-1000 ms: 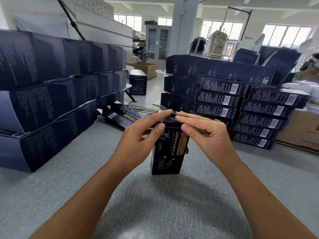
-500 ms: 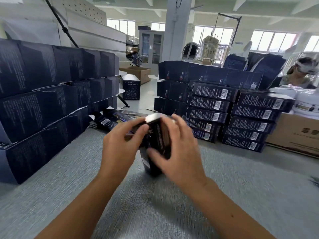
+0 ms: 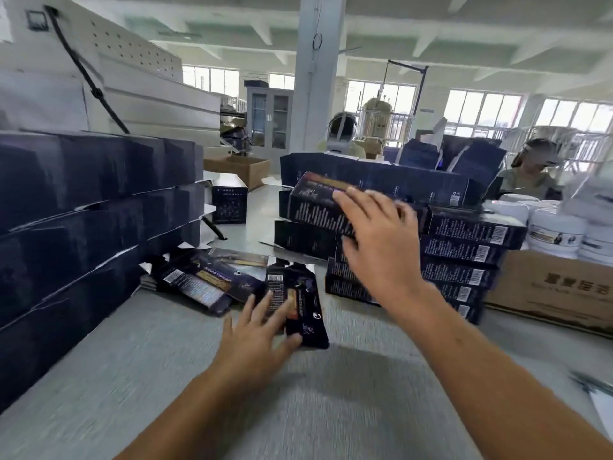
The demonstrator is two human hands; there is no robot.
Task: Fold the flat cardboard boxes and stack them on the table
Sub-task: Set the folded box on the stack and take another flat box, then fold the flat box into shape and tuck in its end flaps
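Raised now, right hand (image 3: 378, 247) grips folded box (image 3: 318, 202); left hand (image 3: 255, 330) presses flat carton (image 3: 305, 307)

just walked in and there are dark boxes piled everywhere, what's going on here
A person is folding flat cardboard boxes and stacking them. The right hand is setting a folded box on top of the stack at the right of the table. The left hand is already on the next flat box, taken from the loose pile. A taller wall of finished boxes lines the left side.
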